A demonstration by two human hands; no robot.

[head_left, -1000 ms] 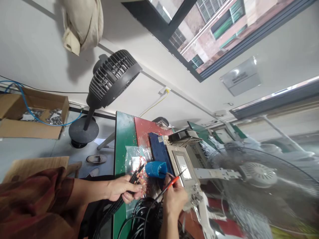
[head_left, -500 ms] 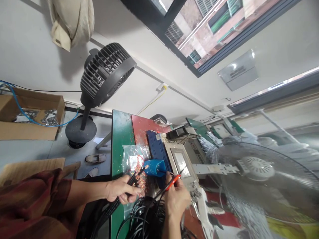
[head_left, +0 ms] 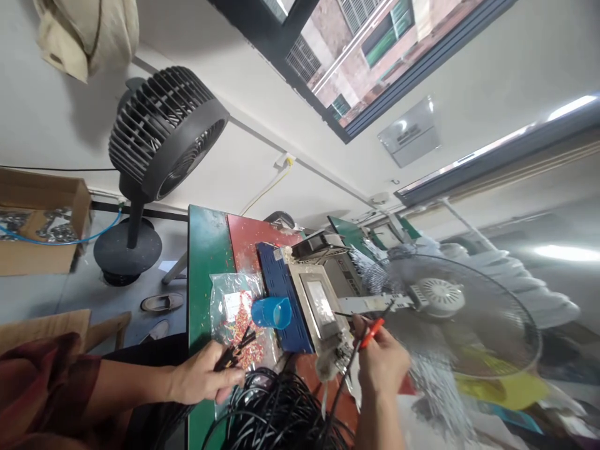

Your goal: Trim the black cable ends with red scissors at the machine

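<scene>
Hands on black wires at a green bench.

Head view: one blue cup [head_left: 271, 312] lies on its side, mouth toward the right, contents not visible; one clear bag [head_left: 233, 304] beside it holds small red bits. The left hand [head_left: 201, 378] is closed round a bundle [head_left: 237, 349] of black wires, ends pointing up-right toward the cup. The right hand [head_left: 383, 365] pinches one red-tipped wire [head_left: 370, 332], pointing up-right beside the machine [head_left: 319, 300]. Two fans stand nearby.

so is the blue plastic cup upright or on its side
On its side: the blue plastic cup lies on the clear plastic bag, its open mouth facing sideways along the bench.
</scene>
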